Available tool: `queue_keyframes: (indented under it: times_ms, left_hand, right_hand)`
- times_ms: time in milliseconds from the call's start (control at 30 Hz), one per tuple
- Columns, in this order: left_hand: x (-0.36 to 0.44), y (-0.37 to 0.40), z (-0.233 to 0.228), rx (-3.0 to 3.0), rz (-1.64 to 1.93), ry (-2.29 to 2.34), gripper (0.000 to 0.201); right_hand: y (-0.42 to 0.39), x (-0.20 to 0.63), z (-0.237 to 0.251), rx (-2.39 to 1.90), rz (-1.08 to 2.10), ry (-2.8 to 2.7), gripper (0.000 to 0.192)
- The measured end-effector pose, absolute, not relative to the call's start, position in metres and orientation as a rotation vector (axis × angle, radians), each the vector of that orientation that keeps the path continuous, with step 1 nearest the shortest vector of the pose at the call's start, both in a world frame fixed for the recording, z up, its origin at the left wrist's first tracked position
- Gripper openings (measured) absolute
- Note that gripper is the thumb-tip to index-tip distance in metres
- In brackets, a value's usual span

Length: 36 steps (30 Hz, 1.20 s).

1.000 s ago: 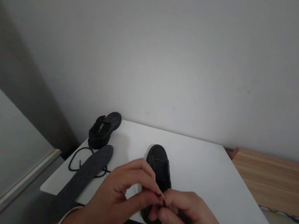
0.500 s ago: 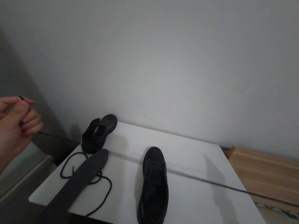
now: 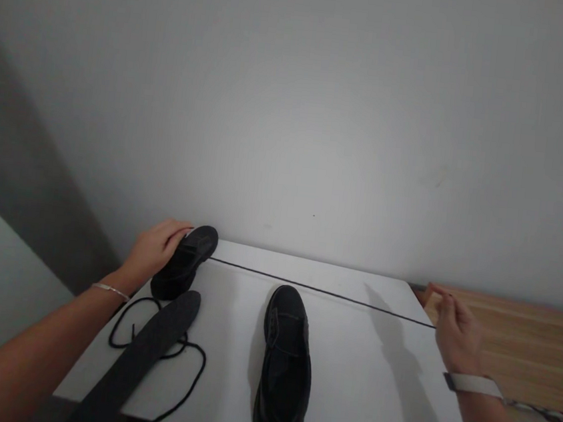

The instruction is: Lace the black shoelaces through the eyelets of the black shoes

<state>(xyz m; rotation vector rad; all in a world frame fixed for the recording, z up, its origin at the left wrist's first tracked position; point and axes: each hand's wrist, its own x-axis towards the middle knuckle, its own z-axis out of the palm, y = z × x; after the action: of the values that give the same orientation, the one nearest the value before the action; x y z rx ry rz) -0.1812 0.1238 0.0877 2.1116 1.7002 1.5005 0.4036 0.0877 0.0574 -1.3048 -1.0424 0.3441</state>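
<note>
A black shoelace [image 3: 323, 292] stretches nearly straight across the white tabletop. My right hand [image 3: 460, 334], a band at its wrist, pinches its right end beyond the table's right side. To the left, the lace passes behind or over a black shoe [image 3: 202, 246] toward my left hand [image 3: 160, 245], whose fingers are closed by that shoe's upper part; the fingertips are partly hidden. A second black shoe [image 3: 286, 372], without a lace, stands at the middle front with its opening toward me. A dark grey insole [image 3: 146, 351] lies over another loose black lace [image 3: 202, 367].
The white table [image 3: 344, 379] stands against a grey wall [image 3: 322, 108]. Its front edge runs along the bottom, with the insole hanging past it. A wood-grain surface [image 3: 523, 350] lies to the right, with a twisted cord [image 3: 542, 412] along its edge.
My left hand has moved right and forward from the far left to the left shoe. My right hand has come into view holding the lace, whose stretched line has moved further back.
</note>
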Motion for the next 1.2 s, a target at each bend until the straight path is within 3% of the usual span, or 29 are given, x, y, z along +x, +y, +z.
queue_keyframes:
  times_ms: [200, 667, 1200]
  left_hand:
    - [-0.164, 0.111, 0.051, 2.199, 1.207, 1.648, 0.023]
    - [-0.027, 0.072, 0.032, 2.149, 0.929, 1.225, 0.021]
    - [-0.019, 0.074, 0.006, 2.069, 0.912, 1.285, 0.014]
  right_hand:
    - [0.083, 0.377, 0.011, -1.437, 0.495, -1.342, 0.041]
    - [0.06, 0.245, 0.013, -1.172, 0.926, -1.706, 0.022]
    - [0.064, 0.243, 0.003, -1.234, 0.785, -1.824, 0.018]
